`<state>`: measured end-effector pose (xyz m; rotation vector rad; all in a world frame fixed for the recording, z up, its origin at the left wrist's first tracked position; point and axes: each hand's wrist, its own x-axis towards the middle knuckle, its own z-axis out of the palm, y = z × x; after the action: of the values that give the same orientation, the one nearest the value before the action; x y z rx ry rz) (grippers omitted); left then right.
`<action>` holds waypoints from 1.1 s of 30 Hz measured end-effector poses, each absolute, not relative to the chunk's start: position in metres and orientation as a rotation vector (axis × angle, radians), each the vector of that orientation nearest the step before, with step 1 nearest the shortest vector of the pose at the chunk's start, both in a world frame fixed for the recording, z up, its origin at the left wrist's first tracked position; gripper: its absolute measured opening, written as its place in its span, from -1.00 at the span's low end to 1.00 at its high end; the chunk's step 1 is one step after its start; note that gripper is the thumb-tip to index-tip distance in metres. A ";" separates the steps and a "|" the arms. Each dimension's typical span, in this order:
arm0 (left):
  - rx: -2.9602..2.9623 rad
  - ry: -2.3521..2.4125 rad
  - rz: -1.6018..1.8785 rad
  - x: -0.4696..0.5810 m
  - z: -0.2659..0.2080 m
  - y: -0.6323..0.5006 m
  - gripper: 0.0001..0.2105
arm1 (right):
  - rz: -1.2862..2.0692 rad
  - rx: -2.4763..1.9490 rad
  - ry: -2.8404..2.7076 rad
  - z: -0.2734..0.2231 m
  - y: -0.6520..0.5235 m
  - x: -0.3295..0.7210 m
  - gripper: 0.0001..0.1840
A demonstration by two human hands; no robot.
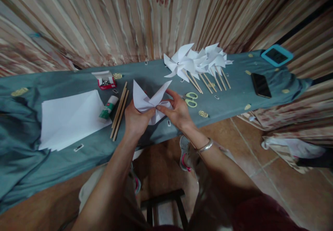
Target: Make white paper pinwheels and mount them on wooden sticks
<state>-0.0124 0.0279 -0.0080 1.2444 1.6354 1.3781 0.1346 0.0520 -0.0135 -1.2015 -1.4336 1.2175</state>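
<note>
Both hands grip a white paper pinwheel [142,97] above the near side of the cloth-covered table. My left hand [136,120] is closed on its left side, the thumb pressing near the centre. From the right, my right hand [179,111] pinches it, its thumb meeting the left thumb at the middle where the folded points gather. No stick shows on this pinwheel. Green-handled scissors [191,99] lie just right of my right hand, their blades partly hidden behind it. Left of my left hand are several wooden sticks [119,113] and a green-and-white glue stick [108,107].
A stack of white paper [70,120] lies at the left under the glue stick. Behind is an open red box [106,82] of small metal pieces. Several finished pinwheels on sticks [182,62] rest at the back. A phone [261,85] and a blue-framed device [277,55] lie right.
</note>
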 end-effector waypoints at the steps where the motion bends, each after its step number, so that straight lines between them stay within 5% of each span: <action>1: 1.243 1.629 1.380 -0.013 -0.008 0.028 -0.51 | 1.217 -1.205 -1.439 -0.014 0.053 0.135 -0.18; 33: 1.029 1.402 1.374 -0.014 -0.011 0.030 -0.47 | 1.442 -1.076 -1.432 -0.004 0.057 0.146 -0.18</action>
<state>-0.0136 0.0305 -0.0115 1.0294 1.4018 1.3736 0.1459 0.0566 -0.0043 -1.0761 -1.4325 1.4418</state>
